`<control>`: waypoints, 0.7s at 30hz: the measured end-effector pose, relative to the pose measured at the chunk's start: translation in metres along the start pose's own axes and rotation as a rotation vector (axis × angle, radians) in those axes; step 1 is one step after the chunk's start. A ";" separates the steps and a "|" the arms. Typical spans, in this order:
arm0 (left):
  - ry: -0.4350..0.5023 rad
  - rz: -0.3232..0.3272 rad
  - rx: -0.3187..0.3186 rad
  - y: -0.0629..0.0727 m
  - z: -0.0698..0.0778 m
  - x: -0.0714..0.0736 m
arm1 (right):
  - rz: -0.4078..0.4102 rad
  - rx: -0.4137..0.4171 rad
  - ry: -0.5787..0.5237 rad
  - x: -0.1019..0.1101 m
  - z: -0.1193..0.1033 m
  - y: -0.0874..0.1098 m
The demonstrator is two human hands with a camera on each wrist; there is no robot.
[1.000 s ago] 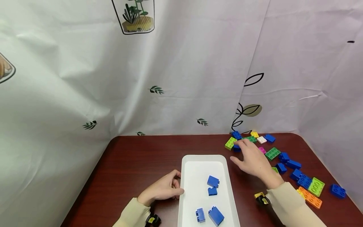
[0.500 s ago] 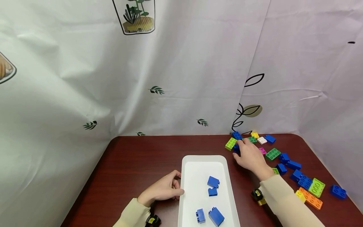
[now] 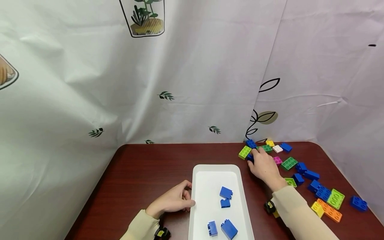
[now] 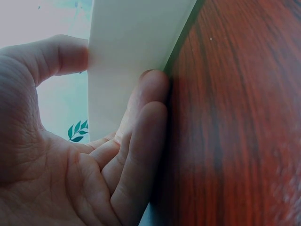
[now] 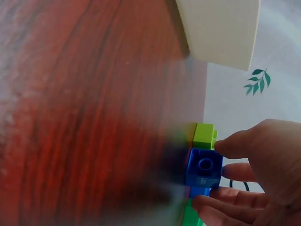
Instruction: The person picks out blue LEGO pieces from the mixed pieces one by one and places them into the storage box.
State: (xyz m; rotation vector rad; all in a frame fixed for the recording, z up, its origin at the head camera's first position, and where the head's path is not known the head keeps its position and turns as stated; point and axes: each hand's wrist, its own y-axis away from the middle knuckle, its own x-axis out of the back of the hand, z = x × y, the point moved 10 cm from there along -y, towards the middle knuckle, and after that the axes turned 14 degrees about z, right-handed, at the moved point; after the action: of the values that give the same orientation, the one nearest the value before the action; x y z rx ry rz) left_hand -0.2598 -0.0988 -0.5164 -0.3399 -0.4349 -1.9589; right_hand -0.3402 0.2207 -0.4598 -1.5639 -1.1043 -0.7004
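A white tray [image 3: 207, 180] lies near the table's front. My left hand [image 3: 174, 198] holds its left side, thumb on the rim; in the left wrist view the fingers [image 4: 146, 122] bend against the outer wall, low by the tabletop. Inside are several blue bricks, one a larger block [image 3: 229, 229]. At the back right, my right hand [image 3: 265, 166] reaches a dark blue toy brick [image 5: 204, 168], its hollow underside towards the wrist camera. Thumb and fingers pinch this brick, which is mostly hidden in the head view. Touching it or just beyond is a lime brick [image 3: 245, 152].
Loose bricks spread along the table's right side: a green one [image 3: 289, 163], a pink one [image 3: 277, 160], an orange one [image 3: 330, 211], a yellow one [image 3: 317, 209] and several blue ones. A white printed curtain [image 3: 192, 83] hangs behind the wooden table [image 3: 150, 163].
My right hand has come in on the dark blue brick, its thumb and fingers drawing together around it. My left hand and the tray stay in place.
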 end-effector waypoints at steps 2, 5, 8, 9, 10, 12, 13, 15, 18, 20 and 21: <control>0.000 0.001 0.001 0.000 0.000 0.000 | 0.012 0.001 -0.008 0.000 0.001 0.000; 0.000 0.002 0.000 0.000 0.000 0.000 | 0.041 0.011 -0.020 0.001 0.001 0.000; -0.001 0.003 -0.003 0.000 0.001 0.000 | 0.076 0.030 -0.027 0.003 -0.001 0.000; -0.002 0.003 -0.005 0.001 0.001 0.000 | 0.084 0.033 -0.027 0.003 -0.001 0.000; -0.003 0.004 -0.007 0.001 0.002 0.000 | 0.091 0.034 -0.029 0.004 -0.001 0.000; -0.005 0.004 -0.009 0.001 0.002 0.000 | 0.095 0.032 -0.031 0.004 -0.001 0.001; -0.005 0.003 -0.011 0.001 0.003 0.000 | 0.092 0.029 -0.033 0.004 -0.001 0.001; -0.005 0.004 -0.012 0.001 0.003 0.000 | 0.086 0.019 -0.033 0.003 0.000 0.001; -0.004 0.003 -0.015 0.001 0.004 0.001 | 0.077 0.010 -0.032 0.004 0.000 0.002; -0.006 0.004 -0.017 0.001 0.004 0.001 | 0.075 0.005 -0.029 0.004 0.001 0.002; -0.006 0.005 -0.017 0.001 0.004 0.001 | 0.076 0.004 -0.030 0.005 0.000 0.002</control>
State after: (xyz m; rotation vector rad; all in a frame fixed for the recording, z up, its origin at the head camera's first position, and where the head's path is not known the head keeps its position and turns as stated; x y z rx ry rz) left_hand -0.2587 -0.0982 -0.5121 -0.3571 -0.4214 -1.9584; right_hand -0.3363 0.2224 -0.4569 -1.6088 -1.0618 -0.6250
